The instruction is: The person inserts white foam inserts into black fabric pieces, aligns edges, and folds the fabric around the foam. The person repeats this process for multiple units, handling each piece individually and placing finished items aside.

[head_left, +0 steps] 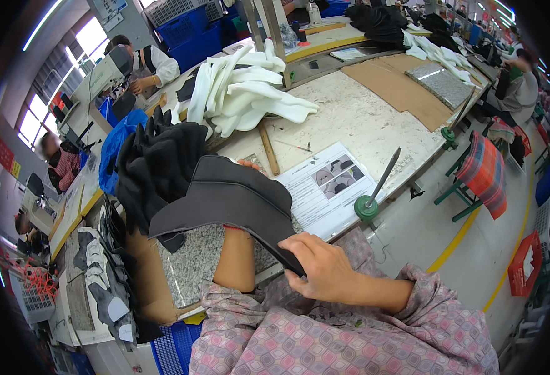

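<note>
Black piece (234, 194): from my end, I am seeing it spanning both hands, hanging above the speckled stone slab (190, 269).
Right hand (317, 265): pinching the piece's near right end between thumb and curled fingers.
Left hand (248, 164): reaching behind the piece, fingertips peeking past its far edge; I cannot tell how widely it is spreading.
Counter (331, 94): carrying a printed sheet (309, 194) right of the piece, a black pile (162, 169) to its left, a white pile (243, 87) beyond.
</note>
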### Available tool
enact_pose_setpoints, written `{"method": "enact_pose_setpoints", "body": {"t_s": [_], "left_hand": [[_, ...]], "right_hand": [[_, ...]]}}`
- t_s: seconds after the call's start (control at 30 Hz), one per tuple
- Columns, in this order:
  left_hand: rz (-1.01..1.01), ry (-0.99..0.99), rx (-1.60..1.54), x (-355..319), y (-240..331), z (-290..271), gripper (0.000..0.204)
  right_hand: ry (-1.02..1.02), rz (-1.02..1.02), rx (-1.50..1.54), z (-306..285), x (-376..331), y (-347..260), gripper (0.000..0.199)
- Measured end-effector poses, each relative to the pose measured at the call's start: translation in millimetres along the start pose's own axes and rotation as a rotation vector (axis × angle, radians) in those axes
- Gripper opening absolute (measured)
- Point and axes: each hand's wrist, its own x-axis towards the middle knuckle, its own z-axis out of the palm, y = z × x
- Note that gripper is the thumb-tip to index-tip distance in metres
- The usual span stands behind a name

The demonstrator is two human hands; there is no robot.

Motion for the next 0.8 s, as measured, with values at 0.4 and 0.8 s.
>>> {"method": "enact_pose_setpoints", "body": {"t_s": [0.4,0.8], "left_hand": [[-0.081,-0.24,0.903,11,-17,-6,0.021],[-0.314,-0.126,1.151,-65,-139,15,0.029]], "right_hand": [[0.092,0.004,0.029,6,-7,30,0.014],[-0.073,0.489,1.159,-72,-59,69,0.045]]}}
